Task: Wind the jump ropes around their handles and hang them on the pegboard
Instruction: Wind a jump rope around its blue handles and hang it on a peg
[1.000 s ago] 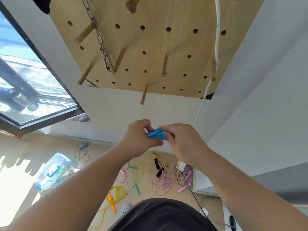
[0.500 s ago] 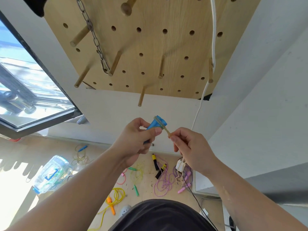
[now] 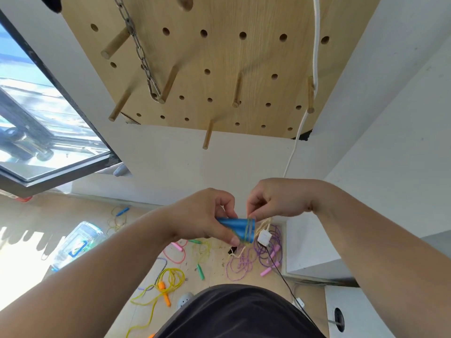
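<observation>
Below the pegboard, left grip clamps blue handle; right grip pinches its rope.

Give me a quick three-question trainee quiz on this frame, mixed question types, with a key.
1. True or false: the left hand grips the blue handles.
2. What hangs from a peg on the pegboard? A) chain B) yellow rope C) pink rope
3. Fill in: the right hand pinches the ____ wound round the handles.
Key: 1 true; 2 A; 3 rope.
</observation>
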